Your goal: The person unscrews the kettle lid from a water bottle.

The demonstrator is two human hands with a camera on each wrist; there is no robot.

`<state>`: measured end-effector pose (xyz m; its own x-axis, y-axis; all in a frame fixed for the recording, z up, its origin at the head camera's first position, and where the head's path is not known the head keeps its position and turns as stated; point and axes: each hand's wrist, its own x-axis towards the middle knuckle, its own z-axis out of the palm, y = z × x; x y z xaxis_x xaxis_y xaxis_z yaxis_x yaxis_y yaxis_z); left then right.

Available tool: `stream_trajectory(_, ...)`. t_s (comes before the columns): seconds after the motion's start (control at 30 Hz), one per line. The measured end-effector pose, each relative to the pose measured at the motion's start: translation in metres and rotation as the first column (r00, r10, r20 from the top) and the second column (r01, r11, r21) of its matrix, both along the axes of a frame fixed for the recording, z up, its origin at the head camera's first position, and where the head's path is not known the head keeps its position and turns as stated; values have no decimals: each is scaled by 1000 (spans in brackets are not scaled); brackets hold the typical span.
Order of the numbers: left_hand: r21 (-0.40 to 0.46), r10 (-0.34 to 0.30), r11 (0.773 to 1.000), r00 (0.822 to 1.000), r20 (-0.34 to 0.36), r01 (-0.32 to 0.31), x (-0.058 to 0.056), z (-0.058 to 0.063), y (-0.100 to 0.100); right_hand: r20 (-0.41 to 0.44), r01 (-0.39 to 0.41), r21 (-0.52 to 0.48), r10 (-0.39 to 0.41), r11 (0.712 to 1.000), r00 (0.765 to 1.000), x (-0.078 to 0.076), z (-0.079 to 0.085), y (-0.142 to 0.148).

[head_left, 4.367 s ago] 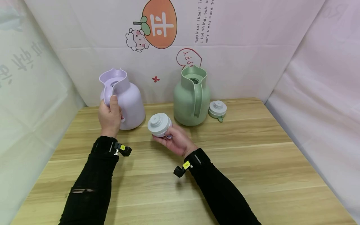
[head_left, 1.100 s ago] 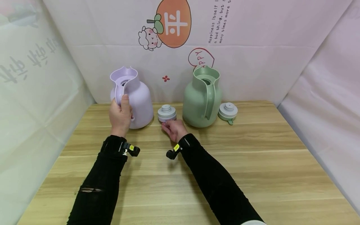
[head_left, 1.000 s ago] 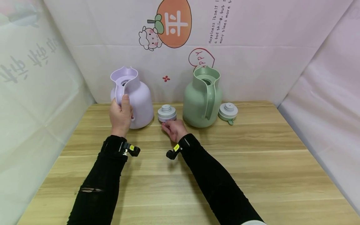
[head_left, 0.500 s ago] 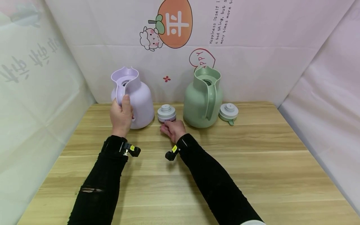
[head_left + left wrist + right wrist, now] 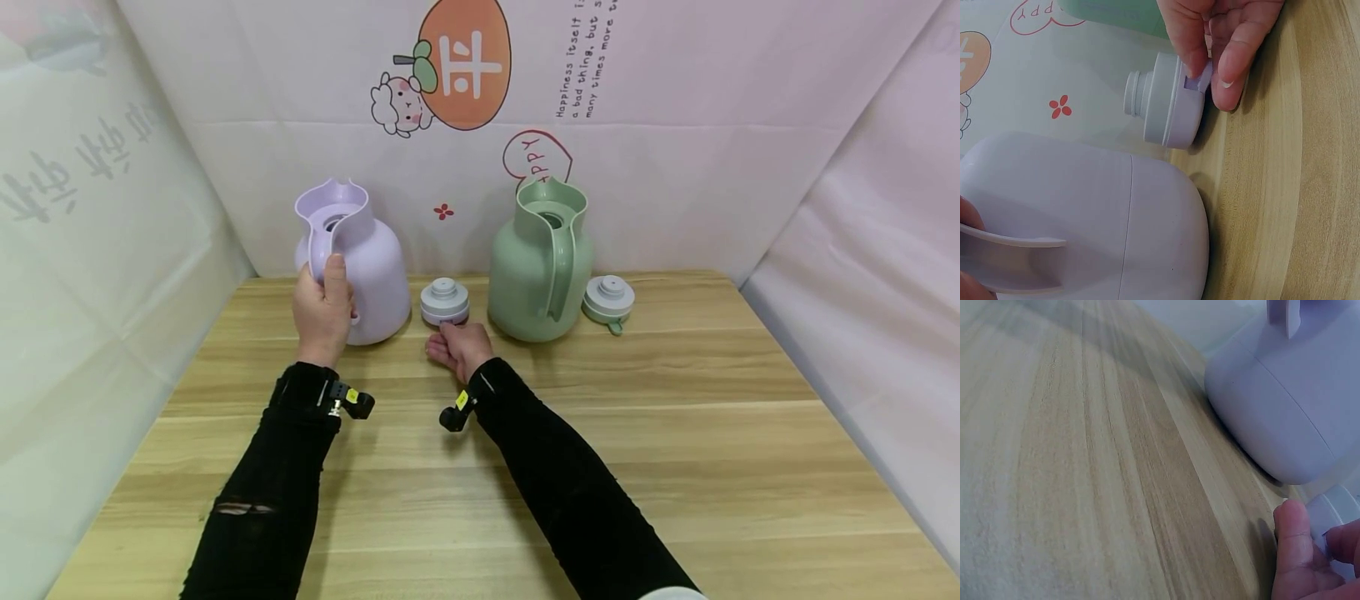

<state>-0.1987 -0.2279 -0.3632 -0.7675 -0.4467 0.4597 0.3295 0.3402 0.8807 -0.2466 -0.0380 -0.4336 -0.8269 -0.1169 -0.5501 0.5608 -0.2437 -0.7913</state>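
Note:
My left hand grips the handle of a purple thermos jug, its thumb lying along the handle. The jug stands upright on the wooden table, its mouth uncovered. Between the two jugs sits a lid, grey on top with a purple base, knob side up. My right hand is at its front. In the left wrist view, the thumb and a finger pinch the small purple tab on the lid's base. The right wrist view shows the fingertips beside the lid, low over the table.
A green thermos jug stands upright just right of the lid, its mouth uncovered too. Beyond it lies a grey and green lid with its tab forward. White printed cloth hangs behind the table and along both sides.
Over four seconds ago my right hand held the purple lid tilted nearer me; now it sits upright between the jugs. Lately my right hand shifts slightly left. My left hand keeps its grip.

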Motion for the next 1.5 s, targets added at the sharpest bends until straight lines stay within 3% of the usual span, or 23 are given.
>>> stream_trajectory(1.1,9,4,1000,999,45,-4,-1,0,0,-27,-48,58,49,997,998,1,0,-1)
stream_trajectory(1.33,15,-21,1000,999,43,20,19,23,14,-30,-56,64,58,996,998,3,1,0)
stream_trajectory(1.5,2,-20,1000,999,40,19,24,27,17,-30,-54,70,56,996,998,3,1,1)
